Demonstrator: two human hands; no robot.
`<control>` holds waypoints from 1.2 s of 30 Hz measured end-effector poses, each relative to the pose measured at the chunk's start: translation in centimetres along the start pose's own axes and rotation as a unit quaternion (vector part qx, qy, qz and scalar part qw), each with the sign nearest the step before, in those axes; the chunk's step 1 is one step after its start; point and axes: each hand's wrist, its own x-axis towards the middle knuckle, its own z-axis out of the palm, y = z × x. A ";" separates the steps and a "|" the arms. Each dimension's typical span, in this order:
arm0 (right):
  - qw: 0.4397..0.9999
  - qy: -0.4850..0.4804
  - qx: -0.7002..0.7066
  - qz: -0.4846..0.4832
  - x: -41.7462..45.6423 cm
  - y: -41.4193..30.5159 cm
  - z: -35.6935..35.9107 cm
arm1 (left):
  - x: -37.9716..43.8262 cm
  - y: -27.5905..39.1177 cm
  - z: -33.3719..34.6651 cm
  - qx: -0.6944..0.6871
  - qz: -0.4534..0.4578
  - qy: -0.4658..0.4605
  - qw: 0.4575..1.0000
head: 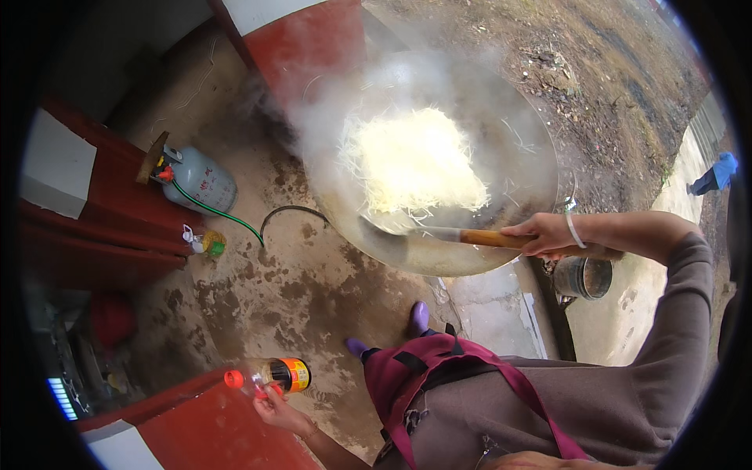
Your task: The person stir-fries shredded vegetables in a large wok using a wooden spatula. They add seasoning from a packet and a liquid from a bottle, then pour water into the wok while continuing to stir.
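My right hand point(546, 235) grips the wooden handle of a long metal cooking spatula point(437, 234). Its blade lies inside a very large wok point(329, 197), at the near edge of a heap of pale thin shreds point(411, 161). The heap is overexposed, so I cannot tell exactly which food it is. Steam rises over the wok and blurs its far side. Low on the left, my left hand point(279, 408) holds a clear plastic bottle point(282, 376) of dark sauce by its red handle. The bottle lies tilted in view, with a red cap and an orange-yellow label.
A grey gas cylinder point(202, 179) with a green hose point(220, 208) stands left of the wok. Beside it is an oil bottle point(210, 242). Red-and-white pillars point(205, 420) edge the wet concrete floor. A metal bucket point(584, 277) is at right; a person in blue point(715, 173) is farther off.
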 end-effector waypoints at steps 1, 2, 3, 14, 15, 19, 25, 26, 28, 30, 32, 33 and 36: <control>0.996 0.008 0.039 -0.084 2.4 0.1 1.6 | 0.0 -0.3 0.0 -0.005 -0.001 -0.004 1.000; 0.991 0.040 0.075 -0.104 4.9 -0.8 2.9 | -0.2 -0.6 -0.2 -0.009 -0.004 -0.006 1.000; 0.983 0.069 0.111 -0.127 7.6 -1.9 4.2 | -0.3 -0.9 -0.7 -0.010 -0.007 -0.006 1.000; 0.640 -0.026 0.747 -0.176 16.6 -6.5 4.2 | 4.0 -4.8 -2.6 -0.043 -0.002 -0.051 0.998; 0.690 -0.024 0.700 -0.183 13.8 -4.6 4.4 | 4.8 -5.9 -2.8 -0.053 -0.003 -0.064 0.996; 0.951 0.166 0.232 -0.115 0.8 1.3 8.0 | 7.4 -9.0 -2.3 -0.065 0.000 -0.093 0.994; 0.992 0.109 0.019 0.063 -5.0 0.9 10.1 | 10.3 -9.9 -2.0 -0.039 0.004 -0.136 0.990; 0.992 0.105 0.038 0.055 -3.5 1.0 10.5 | 10.4 -9.8 -2.1 -0.040 0.007 -0.142 0.989; 0.988 0.124 0.090 0.031 0.6 0.8 11.4 | 10.5 -9.3 -2.2 -0.044 0.016 -0.151 0.987; 0.971 0.182 0.156 0.008 5.6 -0.9 11.4 | 10.4 -8.8 -1.7 -0.065 0.003 -0.149 0.987; 0.937 0.207 0.274 -0.065 12.2 1.6 10.3 | 9.9 -8.3 -1.5 -0.075 -0.007 -0.151 0.986; 0.911 0.181 0.357 -0.103 12.6 1.6 10.4 | 9.8 -7.9 -1.7 -0.072 -0.005 -0.149 0.986; 0.827 0.133 0.518 -0.174 11.0 2.1 11.0 | 9.6 -7.0 -1.0 -0.060 0.007 -0.151 0.987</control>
